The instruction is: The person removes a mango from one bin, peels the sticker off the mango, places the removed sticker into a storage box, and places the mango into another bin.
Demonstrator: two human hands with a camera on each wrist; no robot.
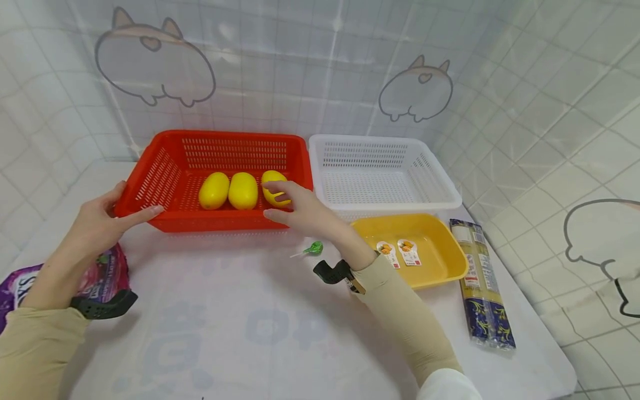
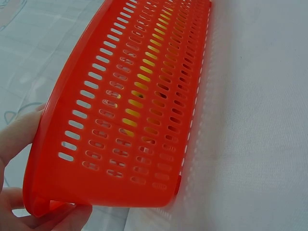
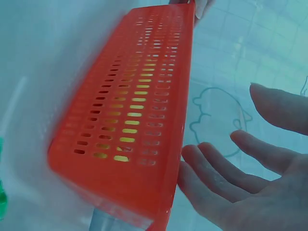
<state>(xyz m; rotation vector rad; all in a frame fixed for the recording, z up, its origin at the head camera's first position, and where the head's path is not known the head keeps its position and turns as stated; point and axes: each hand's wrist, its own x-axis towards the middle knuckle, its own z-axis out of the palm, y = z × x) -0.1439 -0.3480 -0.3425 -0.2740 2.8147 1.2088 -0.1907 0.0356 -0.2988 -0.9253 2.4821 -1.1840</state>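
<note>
My left hand [image 1: 95, 225] grips the left front corner of a red slotted plastic basket [image 1: 220, 223], thumb over the rim and fingers along the outer side. Inside the basket lie three smooth yellow oval fruits: a left one [image 1: 214, 190], a middle one [image 1: 243, 191] and a right one [image 1: 273, 176]. Over the basket's right front rim reaches my right hand [image 1: 311, 212], fingers spread and loosely bent, overlapping the right fruit in the head view. In the right wrist view, that hand's fingertips [image 3: 188, 153] are right at the basket's rim, with nothing in the palm.
A white slotted basket [image 1: 372, 186] stands right of the red one. In front of it sits a yellow tray [image 1: 435, 266] with two fruit stickers inside. A green lollipop [image 1: 315, 248], a long clear-and-blue packet [image 1: 482, 286] and a purple bag [image 1: 107, 272] lie on the table.
</note>
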